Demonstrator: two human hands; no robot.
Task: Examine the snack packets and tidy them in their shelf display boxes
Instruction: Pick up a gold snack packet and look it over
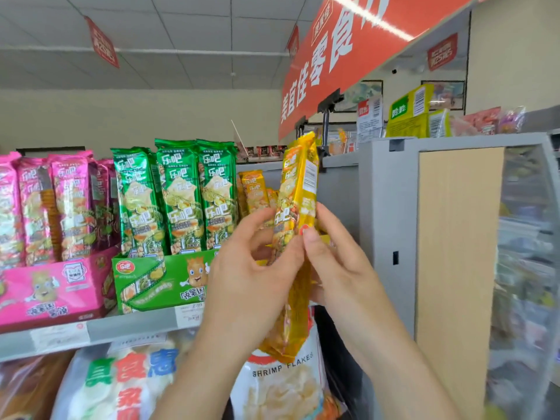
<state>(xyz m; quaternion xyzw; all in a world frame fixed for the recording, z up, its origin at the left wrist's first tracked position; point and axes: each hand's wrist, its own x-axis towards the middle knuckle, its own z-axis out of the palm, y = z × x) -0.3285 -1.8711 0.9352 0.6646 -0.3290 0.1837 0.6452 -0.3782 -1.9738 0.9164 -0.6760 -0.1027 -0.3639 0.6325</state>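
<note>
Far left on my feed: pink display box point(45, 286) on the shelf point(121, 325), pink packets point(60, 207) standing upright in it. Just beside it, green display box point(157, 280) with green packets point(181, 195) upright, three across the front. Next, a few yellow packets point(254, 189) upright at the back, partly hidden by the hands. Left hand point(251, 268) is raised, fingers curled, pinching the left edge of the held yellow packet point(298, 189). That packet is up in the air, in front of the yellow row, near upright, top leaning slightly right, barcode side showing on its right face. Right hand point(336, 262) grips it from the right, thumb on the front, fingers wrapped behind. Below the hands, a shrimp flakes bag point(281, 386) on the lower level. Right of that, grey shelf upright point(388, 207).
</note>
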